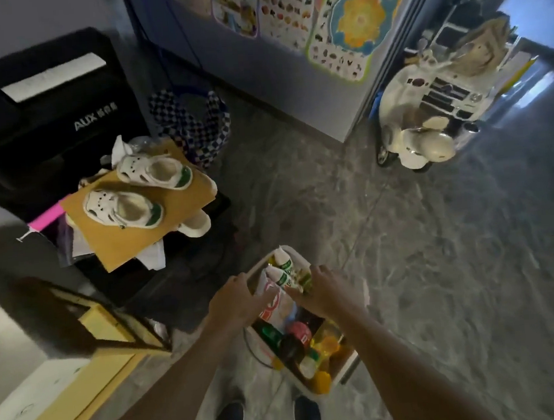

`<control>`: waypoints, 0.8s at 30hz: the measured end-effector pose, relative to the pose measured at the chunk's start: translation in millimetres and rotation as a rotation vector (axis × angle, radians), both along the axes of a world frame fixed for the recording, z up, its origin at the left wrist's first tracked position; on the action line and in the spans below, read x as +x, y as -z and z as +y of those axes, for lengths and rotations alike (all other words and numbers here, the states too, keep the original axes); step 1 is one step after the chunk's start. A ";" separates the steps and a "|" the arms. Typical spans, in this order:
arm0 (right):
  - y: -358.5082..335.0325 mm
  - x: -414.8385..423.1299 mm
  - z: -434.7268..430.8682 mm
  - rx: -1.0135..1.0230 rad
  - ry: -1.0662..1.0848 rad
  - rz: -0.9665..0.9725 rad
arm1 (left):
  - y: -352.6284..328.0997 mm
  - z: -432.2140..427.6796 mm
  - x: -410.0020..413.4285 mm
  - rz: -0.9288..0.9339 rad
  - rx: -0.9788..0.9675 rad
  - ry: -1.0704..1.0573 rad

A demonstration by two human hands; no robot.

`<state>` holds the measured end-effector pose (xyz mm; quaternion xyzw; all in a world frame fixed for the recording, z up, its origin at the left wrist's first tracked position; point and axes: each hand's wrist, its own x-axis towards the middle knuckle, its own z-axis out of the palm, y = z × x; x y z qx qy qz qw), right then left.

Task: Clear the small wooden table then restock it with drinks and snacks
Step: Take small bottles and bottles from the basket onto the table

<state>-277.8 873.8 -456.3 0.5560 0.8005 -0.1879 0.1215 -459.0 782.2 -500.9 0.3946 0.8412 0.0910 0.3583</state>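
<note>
Left hand (233, 302) clenches the rim of the white basket (313, 395), which sits between and just below the 2 hands. Right hand (324, 291) curls over the bottles (283, 278); what it grasps I cannot tell. Packed with drinks, the basket looks heavy and tippy, so hold both long rims and keep it level.

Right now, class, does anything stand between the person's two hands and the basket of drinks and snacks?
Nothing visible does. The left hand grips the left rim of the white basket, and the right hand curls over its right rim, beside the bottles packed inside. Both hands are in direct contact with it.
</note>
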 end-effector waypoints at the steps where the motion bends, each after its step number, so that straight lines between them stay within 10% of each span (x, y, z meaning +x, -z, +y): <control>1: 25.1 -3.1 15.6 -0.005 -0.018 -0.001 | 18.1 11.8 1.5 -0.001 -0.008 -0.020; 7: 241.2 -15.5 107.8 -0.050 -0.077 0.085 | 118.2 78.2 9.0 0.001 0.020 -0.087; 15: 246.3 -53.6 123.6 -0.015 -0.105 0.116 | 296.6 103.8 11.6 0.020 0.022 -0.234; 24: 241.0 -53.4 116.5 -0.133 0.145 0.382 | 215.1 114.4 23.9 -0.081 0.155 -0.313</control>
